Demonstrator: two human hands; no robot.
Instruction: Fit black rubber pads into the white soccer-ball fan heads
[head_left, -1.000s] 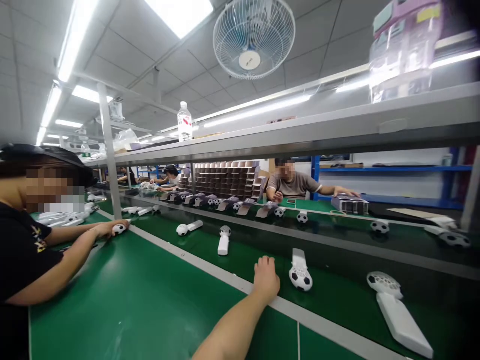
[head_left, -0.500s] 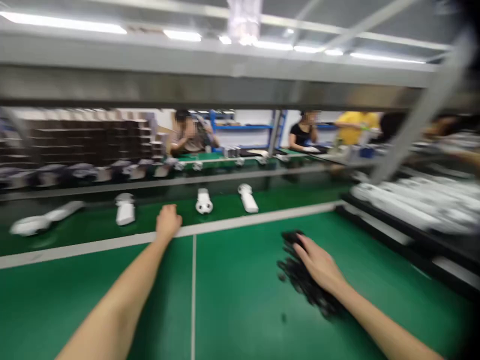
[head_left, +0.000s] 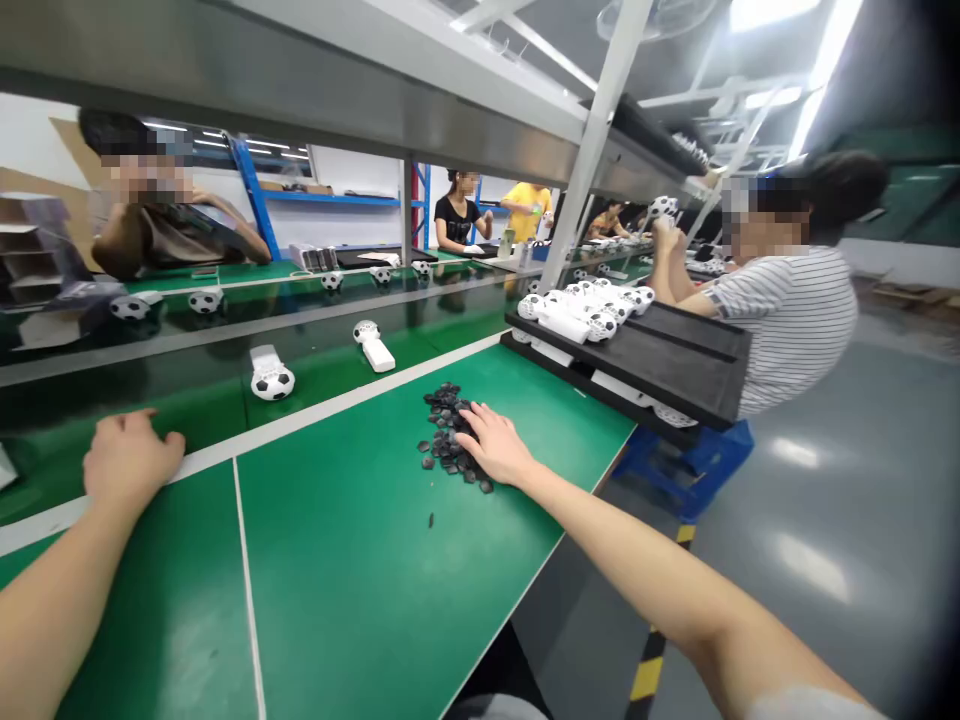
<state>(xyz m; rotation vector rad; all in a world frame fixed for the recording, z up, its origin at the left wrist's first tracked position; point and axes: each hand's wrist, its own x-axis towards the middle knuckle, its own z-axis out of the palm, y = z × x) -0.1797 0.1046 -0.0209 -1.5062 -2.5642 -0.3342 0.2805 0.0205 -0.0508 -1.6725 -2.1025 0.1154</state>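
Note:
Loose black pieces (head_left: 450, 440) lie in a pile on the green table (head_left: 360, 580). My right hand (head_left: 491, 442) rests on the pile's right side, its fingers spread; whether a piece is under the fingertips is hidden. At the left, my left hand (head_left: 129, 462) hovers at the belt's near edge, thumb apart from the fingers, with nothing seen in it. Beyond the table, a white item with a football-patterned end (head_left: 272, 378) and another like it (head_left: 375, 350) lie on the dark green belt (head_left: 322, 385).
Stacked black trays (head_left: 675, 360) with several white football items stand at the table's right corner. Beside them a person in a striped shirt (head_left: 795, 320) holds one such item. A slanted metal post (head_left: 592, 150) rises behind the trays. More people sit across the belt.
The view has swung to the right, bringing the striped-shirt person and the floor into sight. My right hand stays at the black pieces; my left hand remains by the belt edge.

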